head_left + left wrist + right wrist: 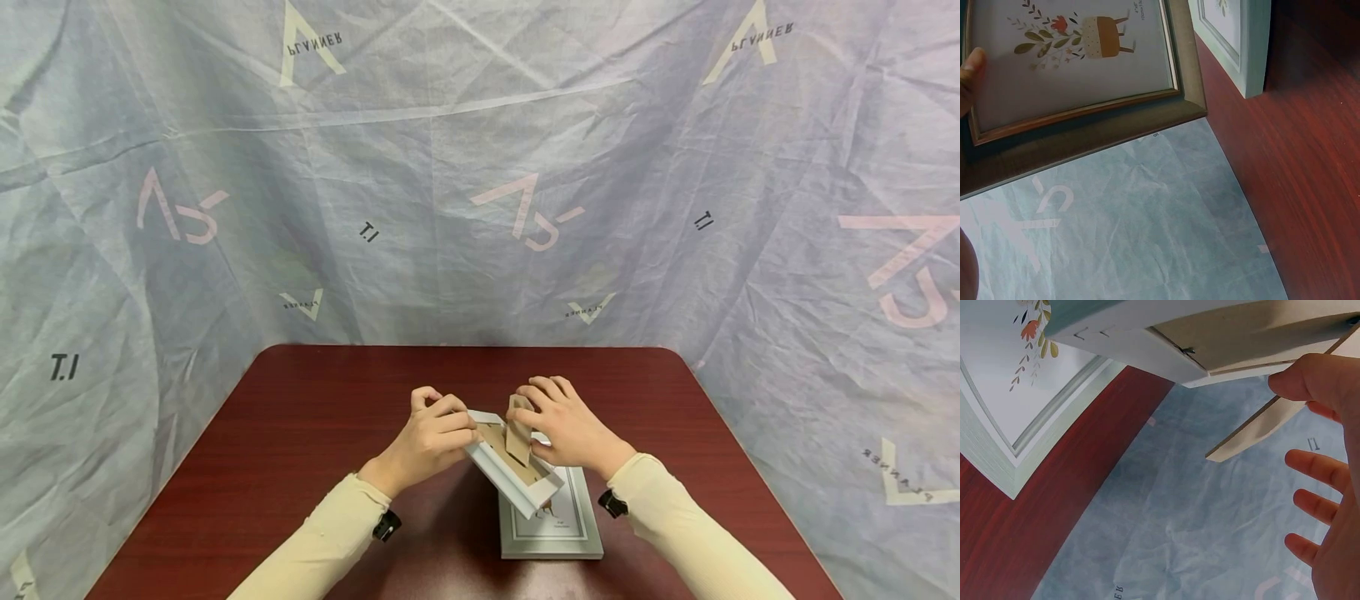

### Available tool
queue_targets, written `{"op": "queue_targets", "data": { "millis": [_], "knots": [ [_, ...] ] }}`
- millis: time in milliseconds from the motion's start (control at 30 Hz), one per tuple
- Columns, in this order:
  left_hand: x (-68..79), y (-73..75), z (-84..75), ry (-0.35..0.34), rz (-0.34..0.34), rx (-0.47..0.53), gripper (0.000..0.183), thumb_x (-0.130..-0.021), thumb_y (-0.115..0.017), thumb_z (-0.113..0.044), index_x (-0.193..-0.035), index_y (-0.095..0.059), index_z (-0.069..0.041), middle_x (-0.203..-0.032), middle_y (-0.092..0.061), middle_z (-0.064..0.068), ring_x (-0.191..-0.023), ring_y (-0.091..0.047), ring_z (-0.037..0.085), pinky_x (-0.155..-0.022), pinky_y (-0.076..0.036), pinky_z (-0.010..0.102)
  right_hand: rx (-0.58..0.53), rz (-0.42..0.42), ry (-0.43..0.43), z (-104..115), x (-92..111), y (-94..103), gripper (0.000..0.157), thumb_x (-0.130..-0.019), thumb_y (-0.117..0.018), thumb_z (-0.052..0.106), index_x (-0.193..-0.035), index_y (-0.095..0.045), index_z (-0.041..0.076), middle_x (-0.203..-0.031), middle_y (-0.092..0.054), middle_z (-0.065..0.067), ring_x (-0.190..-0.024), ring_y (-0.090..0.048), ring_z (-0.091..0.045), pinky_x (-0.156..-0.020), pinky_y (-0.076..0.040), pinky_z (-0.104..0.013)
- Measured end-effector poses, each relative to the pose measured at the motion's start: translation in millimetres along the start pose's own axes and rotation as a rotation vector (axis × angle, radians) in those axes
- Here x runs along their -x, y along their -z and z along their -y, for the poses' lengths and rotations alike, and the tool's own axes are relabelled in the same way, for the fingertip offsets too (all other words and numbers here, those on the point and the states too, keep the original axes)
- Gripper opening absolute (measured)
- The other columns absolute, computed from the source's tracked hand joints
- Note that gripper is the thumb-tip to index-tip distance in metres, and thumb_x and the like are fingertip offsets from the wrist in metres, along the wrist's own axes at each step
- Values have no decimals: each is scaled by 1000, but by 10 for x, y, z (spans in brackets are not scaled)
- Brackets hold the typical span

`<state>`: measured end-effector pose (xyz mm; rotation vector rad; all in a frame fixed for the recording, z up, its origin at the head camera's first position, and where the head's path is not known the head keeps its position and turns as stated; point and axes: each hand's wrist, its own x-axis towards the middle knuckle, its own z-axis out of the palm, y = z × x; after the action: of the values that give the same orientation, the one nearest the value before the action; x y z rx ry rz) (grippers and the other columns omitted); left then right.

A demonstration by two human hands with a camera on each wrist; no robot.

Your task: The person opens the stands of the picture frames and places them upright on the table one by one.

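Observation:
A picture frame (pixel 504 477) is held tilted above the table, its brown back facing up, with my left hand (pixel 431 437) gripping its left edge. In the left wrist view its front shows a plant print (pixel 1079 37), and a left fingertip (pixel 972 72) lies on the rim. My right hand (pixel 570 425) pinches the brown stand flap (pixel 517 440), which sticks out from the back. The right wrist view shows thumb and forefinger at the flap (pixel 1250 428), the other fingers apart from it. Below lies a second, pale frame (pixel 551 548), face up and partly covered by the held one.
The dark red wooden table (pixel 337 400) has rounded far corners. Grey-blue cloth (pixel 435 275) with printed letters hangs around its back and sides. Black bands (pixel 387 525) circle both wrists over the cream sleeves (pixel 675 517).

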<state>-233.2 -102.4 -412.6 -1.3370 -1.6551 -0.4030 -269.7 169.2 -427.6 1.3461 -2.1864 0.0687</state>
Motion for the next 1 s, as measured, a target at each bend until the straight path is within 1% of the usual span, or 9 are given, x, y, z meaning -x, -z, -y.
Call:
{"op": "queue_targets", "data": {
  "millis": [267,467,767,1000],
  "knots": [
    [7,-8,-1,13,9,14,18,-73,-84,-14,-80,-68,-16,-84,-65,-10,-85,-58,14,-84,-30,47,7,9,-8,-22,12,38,53,-64,-81,24,-114,-67,21,-121,-58,-12,-117,-50,-39,-94,-38,-54],
    [16,-15,0,17,8,15,19,-72,-85,-14,-80,-68,-17,-84,-65,-10,-85,-58,13,-84,-30,47,16,31,-25,-33,26,39,52,-66,-82,24,-116,-68,22,-122,-57,-11,-120,-48,-37,-96,-37,-54],
    [24,-8,0,16,8,9,20,-71,-86,-12,-80,-68,-17,-84,-65,-10,-86,-58,14,-84,-31,47,20,27,-24,-31,28,35,52,-66,-82,24,-116,-68,22,-122,-57,-12,-120,-48,-37,-96,-37,-54],
    [43,-10,-4,11,5,6,19,-71,-85,-12,-81,-69,-17,-84,-65,-10,-86,-58,14,-83,-31,47,12,21,-22,-11,29,18,52,-66,-82,23,-116,-68,21,-121,-57,-12,-118,-49,-37,-95,-37,-54]
  ]
}}
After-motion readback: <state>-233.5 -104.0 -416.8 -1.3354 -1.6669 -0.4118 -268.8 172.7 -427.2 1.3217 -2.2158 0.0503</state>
